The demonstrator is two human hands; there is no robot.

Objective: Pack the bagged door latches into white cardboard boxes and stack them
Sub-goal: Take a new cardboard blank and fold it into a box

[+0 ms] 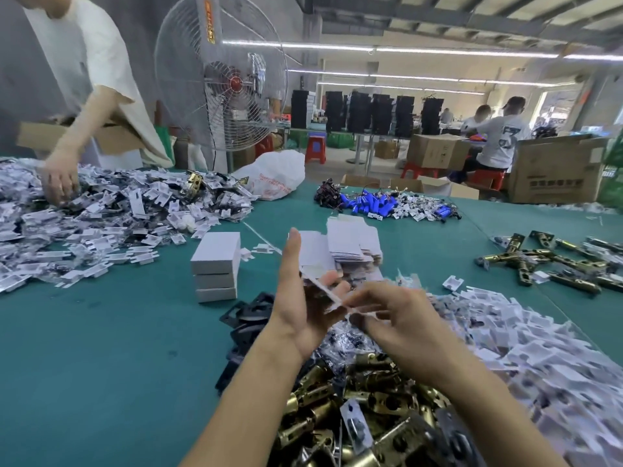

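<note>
Bagged door latches (354, 406): heaped brass in clear plastic at the near edge, under both forearms, none in hand. Just above, left hand (300, 298) spread, fingers straight, backing a flat box blank (320, 286). Right hand (394, 318) pinching that blank's near end, blurred, so exact grip hard to read. Probably about to pop the blank open into a box. Could crease or tear a flap if pulled askew; could slip free, being held only by an edge. Beyond, pile of blanks (350, 244) fanned loosely, easy to knock across the green table (101, 348). To its left, stack of three boxes (215, 267), narrow and tall; apt to topple if a fourth lands off-centre. Farther off, another person's hand (60, 183) in a white heap (101, 214), well apart, no hindrance.
</note>
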